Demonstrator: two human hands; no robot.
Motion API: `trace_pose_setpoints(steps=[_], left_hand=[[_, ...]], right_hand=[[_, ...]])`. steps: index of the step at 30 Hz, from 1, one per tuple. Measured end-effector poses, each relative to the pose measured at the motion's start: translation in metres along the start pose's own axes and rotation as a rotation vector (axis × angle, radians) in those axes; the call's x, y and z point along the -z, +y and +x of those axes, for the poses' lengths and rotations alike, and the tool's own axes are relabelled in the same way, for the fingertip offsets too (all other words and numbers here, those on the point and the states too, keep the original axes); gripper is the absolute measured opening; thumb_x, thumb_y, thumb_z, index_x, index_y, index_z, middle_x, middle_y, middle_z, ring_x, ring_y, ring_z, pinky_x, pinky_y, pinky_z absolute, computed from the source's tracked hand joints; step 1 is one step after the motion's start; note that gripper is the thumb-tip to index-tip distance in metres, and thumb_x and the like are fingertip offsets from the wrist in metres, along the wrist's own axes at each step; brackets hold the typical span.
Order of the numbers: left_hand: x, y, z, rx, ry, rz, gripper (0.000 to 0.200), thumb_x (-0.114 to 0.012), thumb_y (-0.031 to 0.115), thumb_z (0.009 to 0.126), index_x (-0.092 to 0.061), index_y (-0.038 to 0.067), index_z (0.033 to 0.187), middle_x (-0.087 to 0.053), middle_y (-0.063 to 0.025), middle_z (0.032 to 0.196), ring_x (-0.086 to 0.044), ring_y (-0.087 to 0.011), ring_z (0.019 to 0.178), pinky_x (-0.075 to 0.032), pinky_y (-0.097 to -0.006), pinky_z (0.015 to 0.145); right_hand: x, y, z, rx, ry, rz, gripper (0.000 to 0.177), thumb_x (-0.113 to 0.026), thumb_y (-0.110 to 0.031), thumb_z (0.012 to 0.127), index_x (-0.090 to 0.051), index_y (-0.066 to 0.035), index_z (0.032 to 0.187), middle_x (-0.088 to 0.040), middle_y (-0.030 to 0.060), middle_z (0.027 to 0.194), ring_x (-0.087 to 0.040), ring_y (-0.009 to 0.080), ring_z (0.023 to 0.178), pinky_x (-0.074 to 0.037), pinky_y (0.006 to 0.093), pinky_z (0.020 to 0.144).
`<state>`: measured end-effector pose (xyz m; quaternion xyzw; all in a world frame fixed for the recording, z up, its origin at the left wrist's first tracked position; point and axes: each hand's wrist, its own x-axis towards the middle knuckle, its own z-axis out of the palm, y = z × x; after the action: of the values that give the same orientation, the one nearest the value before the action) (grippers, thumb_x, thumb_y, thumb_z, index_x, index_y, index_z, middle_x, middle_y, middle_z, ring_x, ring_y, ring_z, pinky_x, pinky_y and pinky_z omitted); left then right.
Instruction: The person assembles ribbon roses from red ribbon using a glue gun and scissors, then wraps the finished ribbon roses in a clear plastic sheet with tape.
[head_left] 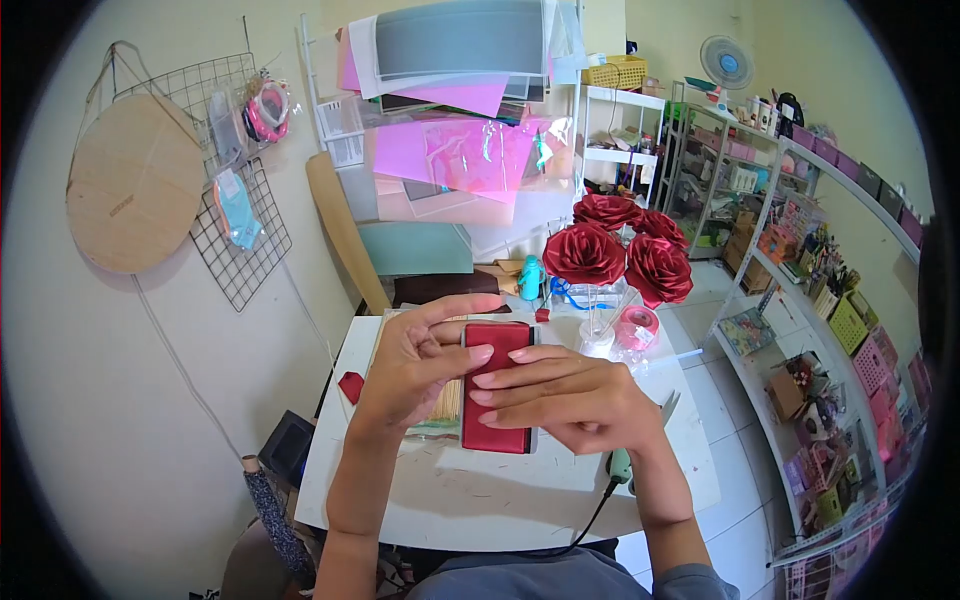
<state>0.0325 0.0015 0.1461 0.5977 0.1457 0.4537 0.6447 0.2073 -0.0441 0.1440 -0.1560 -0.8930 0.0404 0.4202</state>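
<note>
Upright in front of me is a flat rectangular piece covered in shiny red cloth point(497, 425), with a dark strip along its right side and a pale edge around it. My left hand point(415, 365) is closed at its upper left, the thumb pressed on the red face and the index finger stretched out above the top. My right hand point(575, 400) comes from the right, its fingertips laid across the red face; its thumb is hidden, and the hand appears to grip the right edge. Behind the left hand lies a bundle of thin sticks point(447, 405), partly covered.
Red cloth roses point(585, 253) stand at the table's back right, near a pink ribbon roll point(638, 325). Scissors point(669, 407) and a green corded tool point(620, 466) lie right of my hands. A red scrap point(350, 387) sits on the white table point(470, 500). Shelves point(800, 340) line the right.
</note>
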Motion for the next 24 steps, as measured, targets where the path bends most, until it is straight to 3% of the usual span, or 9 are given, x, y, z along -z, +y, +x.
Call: trace_pose_setpoints(steps=[2, 3, 4, 8, 10, 12, 15, 21, 24], left_hand=[[-0.003, 0.001, -0.002, -0.018, 0.005, 0.025, 0.041, -0.055, -0.005, 0.067, -0.044, -0.004, 0.107, -0.058, -0.0145, 0.084, -0.055, -0.014, 0.078, -0.044, -0.0236, 0.07], [-0.006, 0.003, -0.003, -0.096, 0.015, -0.006, 0.042, -0.055, -0.005, 0.067, -0.043, -0.005, 0.107, -0.058, -0.015, 0.084, -0.056, -0.0139, 0.079, -0.044, -0.0227, 0.07], [-0.009, 0.004, -0.005, -0.175, 0.025, -0.039, 0.042, -0.055, -0.006, 0.066, -0.043, -0.005, 0.107, -0.058, -0.0154, 0.084, -0.056, -0.0138, 0.079, -0.043, -0.0218, 0.07], [-0.017, 0.004, -0.013, -0.375, 0.144, 0.07, 0.043, -0.056, -0.005, 0.068, -0.038, -0.004, 0.107, -0.058, -0.0166, 0.085, -0.057, -0.0151, 0.076, -0.044, -0.0206, 0.067], [-0.015, 0.0, -0.013, -0.463, 0.159, 0.125, 0.041, -0.056, -0.005, 0.068, -0.037, -0.003, 0.105, -0.058, -0.0172, 0.084, -0.057, -0.0157, 0.076, -0.044, -0.0208, 0.067], [-0.012, -0.004, -0.011, -0.549, 0.179, 0.18, 0.04, -0.056, -0.004, 0.068, -0.036, -0.002, 0.103, -0.058, -0.0179, 0.083, -0.057, -0.0164, 0.076, -0.044, -0.021, 0.067], [-0.005, -0.009, -0.009, -0.725, 0.108, 0.182, 0.035, -0.057, -0.003, 0.069, -0.035, 0.001, 0.096, -0.059, -0.0177, 0.08, -0.057, -0.0157, 0.073, -0.044, -0.0196, 0.064], [0.019, -0.012, -0.015, -0.908, 0.013, 0.433, 0.04, -0.059, 0.005, 0.071, -0.03, 0.004, 0.098, -0.057, -0.0095, 0.069, -0.058, -0.0164, 0.059, -0.05, -0.0285, 0.057], [0.012, -0.005, -0.015, -0.966, -0.044, 0.258, 0.04, -0.059, 0.005, 0.071, -0.03, 0.005, 0.099, -0.058, -0.0084, 0.069, -0.058, -0.0167, 0.06, -0.051, -0.0301, 0.057]], right_hand=[[0.003, -0.008, 0.002, -0.074, 0.211, 0.278, 0.028, -0.057, 0.004, 0.052, -0.062, -0.002, 0.079, -0.057, 0.0144, 0.095, -0.049, 0.0264, 0.099, -0.031, 0.0383, 0.09], [0.005, 0.001, -0.005, -0.053, 0.244, 0.323, 0.049, -0.058, 0.004, 0.056, -0.05, -0.002, 0.104, -0.053, 0.0138, 0.103, -0.043, 0.0241, 0.106, -0.03, 0.0366, 0.091], [0.001, -0.001, -0.003, -0.059, 0.248, 0.32, 0.049, -0.058, 0.004, 0.056, -0.05, -0.002, 0.104, -0.053, 0.0138, 0.103, -0.043, 0.0241, 0.106, -0.03, 0.0366, 0.091], [-0.005, 0.001, 0.0, -0.23, 0.388, 0.701, 0.087, -0.067, -0.01, 0.061, -0.01, -0.007, 0.127, -0.052, 0.0175, 0.102, -0.044, 0.0217, 0.105, -0.026, 0.034, 0.092], [-0.008, -0.001, 0.001, -0.415, 0.181, 0.612, 0.088, -0.071, -0.014, 0.059, -0.014, -0.006, 0.126, -0.054, 0.0149, 0.099, -0.048, 0.022, 0.1, -0.028, 0.0328, 0.091], [-0.014, -0.006, 0.003, -0.428, 0.25, 0.58, 0.071, -0.068, -0.015, 0.061, -0.03, -0.002, 0.12, -0.058, 0.0143, 0.091, -0.055, 0.0216, 0.087, -0.037, 0.0313, 0.083], [-0.016, -0.007, 0.004, -0.461, 0.168, 0.2, 0.029, -0.067, -0.012, 0.063, -0.059, -0.004, 0.089, -0.056, 0.0052, 0.054, -0.053, 0.0115, 0.049, -0.039, 0.022, 0.049], [-0.011, -0.004, 0.001, -0.404, 0.165, 0.168, 0.028, -0.057, -0.004, 0.066, -0.057, -0.004, 0.093, -0.059, 0.0123, 0.076, -0.058, 0.0246, 0.062, -0.045, 0.0271, 0.057], [-0.011, -0.004, 0.001, -0.443, 0.178, 0.158, 0.028, -0.06, -0.001, 0.061, -0.06, -0.005, 0.088, -0.06, 0.0113, 0.076, -0.06, 0.0203, 0.066, -0.046, 0.0255, 0.061]])
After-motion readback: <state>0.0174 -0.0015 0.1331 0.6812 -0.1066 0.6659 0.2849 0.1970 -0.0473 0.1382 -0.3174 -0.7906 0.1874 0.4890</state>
